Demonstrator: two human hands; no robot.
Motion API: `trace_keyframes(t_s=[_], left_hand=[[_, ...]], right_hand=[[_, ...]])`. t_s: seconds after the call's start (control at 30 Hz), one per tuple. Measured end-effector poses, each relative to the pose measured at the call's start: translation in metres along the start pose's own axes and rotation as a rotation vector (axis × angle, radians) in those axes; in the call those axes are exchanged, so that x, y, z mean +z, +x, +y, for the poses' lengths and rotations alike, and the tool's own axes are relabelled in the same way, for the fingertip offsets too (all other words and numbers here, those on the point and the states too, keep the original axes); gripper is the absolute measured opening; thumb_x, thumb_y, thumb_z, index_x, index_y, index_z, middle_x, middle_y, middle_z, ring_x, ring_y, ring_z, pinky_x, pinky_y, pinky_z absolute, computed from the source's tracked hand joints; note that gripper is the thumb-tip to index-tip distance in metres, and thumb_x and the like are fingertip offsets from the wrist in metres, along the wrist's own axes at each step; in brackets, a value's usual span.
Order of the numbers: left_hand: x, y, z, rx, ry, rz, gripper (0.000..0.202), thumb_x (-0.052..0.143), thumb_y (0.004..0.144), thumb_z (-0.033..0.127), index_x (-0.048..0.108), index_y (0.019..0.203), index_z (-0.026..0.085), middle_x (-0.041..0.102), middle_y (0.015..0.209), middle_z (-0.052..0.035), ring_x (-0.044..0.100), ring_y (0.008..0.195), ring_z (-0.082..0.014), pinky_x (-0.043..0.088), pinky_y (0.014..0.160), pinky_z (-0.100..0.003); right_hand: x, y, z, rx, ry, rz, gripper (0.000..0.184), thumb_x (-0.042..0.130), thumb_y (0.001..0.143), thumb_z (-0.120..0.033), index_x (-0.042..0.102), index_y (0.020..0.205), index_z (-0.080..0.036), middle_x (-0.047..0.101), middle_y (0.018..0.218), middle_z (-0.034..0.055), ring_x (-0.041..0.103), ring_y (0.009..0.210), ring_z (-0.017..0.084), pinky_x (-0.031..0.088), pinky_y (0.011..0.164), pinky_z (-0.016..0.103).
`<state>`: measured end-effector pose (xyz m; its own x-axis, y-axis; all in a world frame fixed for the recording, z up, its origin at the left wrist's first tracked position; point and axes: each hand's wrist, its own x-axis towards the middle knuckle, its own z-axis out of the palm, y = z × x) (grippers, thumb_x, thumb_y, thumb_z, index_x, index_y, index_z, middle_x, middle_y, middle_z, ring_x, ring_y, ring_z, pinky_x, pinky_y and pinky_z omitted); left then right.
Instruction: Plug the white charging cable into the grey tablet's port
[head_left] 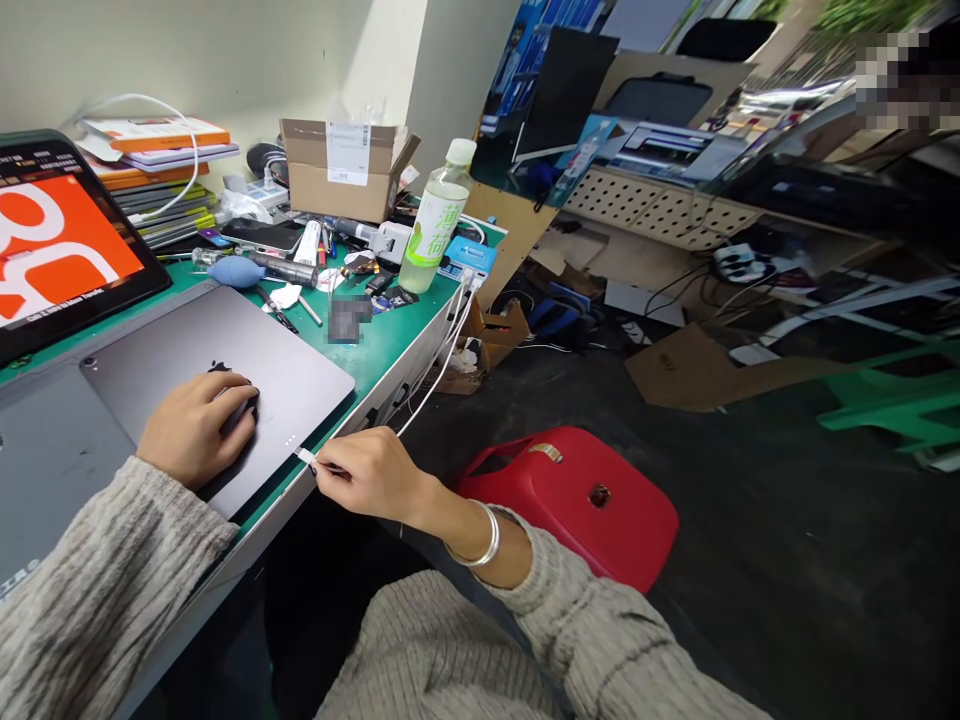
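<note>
My left hand (pixel 196 430) rests curled on the back of a dark grey iPad (pixel 225 340), which lies face down on the green desk (pixel 390 340), without gripping it (the Apple logo sits half under my fingers (pixel 236 395)). My right hand (pixel 367 475), a silver bangle (pixel 480 540) on its wrist, pinches the white plug (pixel 306 457) of a cable (pixel 439 370) just beside the iPad's edge. Beyond it sits a red plastic stool (pixel 570 500); farther along the desk stand a green-labelled plastic bottle (pixel 435 220) and an open cardboard box (pixel 337 170).
</note>
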<state>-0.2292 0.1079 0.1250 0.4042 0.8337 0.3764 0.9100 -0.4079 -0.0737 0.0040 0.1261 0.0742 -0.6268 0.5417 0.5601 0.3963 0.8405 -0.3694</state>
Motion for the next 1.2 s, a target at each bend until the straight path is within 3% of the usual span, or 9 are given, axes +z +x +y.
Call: trace_keyframes(t_s=[0.33, 0.73, 1.0, 1.2], left_hand=[[-0.002, -0.002, 0.001, -0.013, 0.022, -0.002, 0.03, 0.041, 0.09, 0.03, 0.063, 0.103, 0.013, 0.062, 0.106, -0.0113, 0.058, 0.095, -0.0259, 0.047, 0.077, -0.038], [-0.002, 0.001, 0.003, -0.011, 0.043, -0.016, 0.03, 0.043, 0.091, 0.03, 0.063, 0.104, 0.012, 0.062, 0.106, -0.0112, 0.057, 0.095, -0.0247, 0.046, 0.077, -0.036], [-0.003, 0.001, 0.004, 0.004, 0.106, 0.017, 0.028, 0.044, 0.09, 0.029, 0.063, 0.103, 0.014, 0.063, 0.101, -0.0082, 0.058, 0.088, -0.0218, 0.046, 0.072, -0.032], [-0.003, 0.004, 0.01, 0.063, 0.138, 0.005, 0.027, 0.045, 0.089, 0.029, 0.062, 0.103, 0.014, 0.065, 0.098, -0.0085, 0.058, 0.086, -0.0238, 0.047, 0.075, -0.037]], right_hand=[[0.0, -0.001, 0.003, 0.012, 0.041, 0.037, 0.027, 0.046, 0.083, -0.022, 0.052, 0.057, -0.017, 0.053, 0.049, -0.0045, 0.045, 0.047, 0.005, 0.026, 0.048, 0.021], [0.001, 0.0, 0.003, 0.033, 0.02, -0.015, 0.025, 0.046, 0.082, -0.022, 0.052, 0.058, -0.018, 0.053, 0.051, -0.0049, 0.044, 0.047, 0.005, 0.029, 0.048, 0.021], [0.002, 0.001, -0.005, 0.079, -0.014, 0.052, 0.028, 0.048, 0.082, -0.025, 0.051, 0.056, -0.017, 0.054, 0.049, -0.005, 0.045, 0.045, 0.005, 0.024, 0.046, 0.023], [0.004, 0.003, -0.006, 0.075, -0.019, 0.003, 0.031, 0.044, 0.085, -0.025, 0.048, 0.055, -0.017, 0.052, 0.048, -0.0046, 0.044, 0.044, 0.006, 0.023, 0.045, 0.023]])
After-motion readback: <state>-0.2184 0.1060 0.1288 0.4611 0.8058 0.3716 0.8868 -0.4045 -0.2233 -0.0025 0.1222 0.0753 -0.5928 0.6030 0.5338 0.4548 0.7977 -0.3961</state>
